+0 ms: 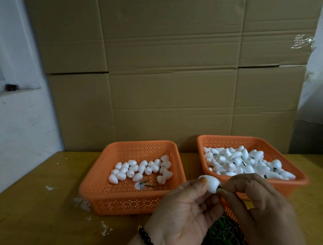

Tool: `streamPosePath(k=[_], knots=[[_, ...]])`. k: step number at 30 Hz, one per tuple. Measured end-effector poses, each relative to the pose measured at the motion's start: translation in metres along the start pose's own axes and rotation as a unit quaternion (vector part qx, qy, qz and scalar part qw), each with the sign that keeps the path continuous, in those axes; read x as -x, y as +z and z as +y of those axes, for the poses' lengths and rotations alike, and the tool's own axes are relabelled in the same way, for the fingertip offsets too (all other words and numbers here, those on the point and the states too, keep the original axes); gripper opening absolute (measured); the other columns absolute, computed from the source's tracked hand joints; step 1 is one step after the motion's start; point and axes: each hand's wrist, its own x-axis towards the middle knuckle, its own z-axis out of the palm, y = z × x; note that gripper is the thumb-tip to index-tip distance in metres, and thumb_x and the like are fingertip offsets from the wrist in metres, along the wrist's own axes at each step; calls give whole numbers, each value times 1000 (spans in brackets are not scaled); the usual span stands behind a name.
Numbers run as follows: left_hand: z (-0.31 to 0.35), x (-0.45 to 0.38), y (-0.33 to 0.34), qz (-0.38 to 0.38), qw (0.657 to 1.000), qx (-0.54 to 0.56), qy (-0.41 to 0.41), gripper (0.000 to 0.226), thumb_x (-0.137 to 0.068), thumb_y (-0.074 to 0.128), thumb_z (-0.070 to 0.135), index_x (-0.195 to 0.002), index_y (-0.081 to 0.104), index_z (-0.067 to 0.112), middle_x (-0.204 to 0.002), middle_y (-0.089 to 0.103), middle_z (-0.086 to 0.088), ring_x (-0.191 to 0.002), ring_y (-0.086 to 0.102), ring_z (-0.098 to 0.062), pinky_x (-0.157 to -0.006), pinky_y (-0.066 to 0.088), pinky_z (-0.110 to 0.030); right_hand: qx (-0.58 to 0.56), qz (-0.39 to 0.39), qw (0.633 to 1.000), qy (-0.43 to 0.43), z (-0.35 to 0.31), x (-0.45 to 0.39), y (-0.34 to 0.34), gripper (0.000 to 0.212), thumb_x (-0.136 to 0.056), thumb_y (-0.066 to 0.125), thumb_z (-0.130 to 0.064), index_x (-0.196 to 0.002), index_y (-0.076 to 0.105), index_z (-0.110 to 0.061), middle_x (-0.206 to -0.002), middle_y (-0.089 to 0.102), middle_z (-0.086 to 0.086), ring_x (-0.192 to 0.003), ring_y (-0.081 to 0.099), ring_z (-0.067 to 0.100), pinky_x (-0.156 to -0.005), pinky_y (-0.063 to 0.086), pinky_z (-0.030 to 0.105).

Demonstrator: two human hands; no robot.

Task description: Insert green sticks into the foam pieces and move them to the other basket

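Note:
My left hand (pixel 184 209) pinches a white egg-shaped foam piece (pixel 210 183) between thumb and fingers, above the table's front. My right hand (pixel 255 202) pinches a short green stick (pixel 219 187) whose tip sits at the foam piece's right end. The left orange basket (pixel 104 196) holds several plain foam pieces (pixel 141 170) and two loose green sticks (pixel 147 184). The right orange basket (pixel 299 183) is piled with foam pieces that have sticks in them (pixel 246 164). A heap of green sticks (pixel 224 238) lies below my hands, partly hidden.
A yellow wooden table (pixel 40 209) carries both baskets, with white foam crumbs (pixel 81 202) scattered at the left. Large cardboard boxes (pixel 168 76) stand as a wall right behind the baskets. A white wall and window ledge (pixel 12 90) are at the left.

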Motion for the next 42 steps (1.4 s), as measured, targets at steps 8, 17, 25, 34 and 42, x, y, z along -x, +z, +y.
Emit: streamPosePath(k=[8,17,25,34,42], knots=[[-3,-1,-1,9,1000,11,5,43,-71,70,13,-111,61,1,-88,69,-16,-70,65,-21,-64,56,-31,7,-1,1000,5,2,3,1,26,-80,57,-33,-75,70,-12,-81,64,-4,-80,56,-2,-76,37,-2],[-2,-1,0,6,1000,22,12,38,-71,69,10,-107,62,0,-90,70,-17,-70,68,-21,-66,57,-31,-3,3,1000,23,5,6,5,28,-80,57,-34,-77,72,-11,-84,64,-3,-82,58,-1,-76,40,1],[-3,-1,1,11,999,31,18,41,-71,69,7,-110,62,-1,-95,70,-20,-75,68,-23,-69,58,-32,-6,13,999,32,12,9,7,6,-73,71,-19,-77,72,-16,-88,62,-9,-89,58,-6,-77,40,2],[-2,-1,0,7,999,28,22,37,-73,67,7,-108,62,-1,-93,70,-19,-75,67,-23,-69,58,-31,-12,7,999,39,12,10,9,7,-71,70,-16,-78,73,-16,-88,62,-7,-90,57,-8,-78,38,0],[-1,-1,-1,6,1000,21,16,34,-74,65,7,-107,62,0,-95,71,-19,-78,66,-23,-71,57,-33,-16,6,999,45,12,11,10,4,-72,69,-15,-76,71,-17,-89,61,-10,-90,57,-9,-77,37,-1]])
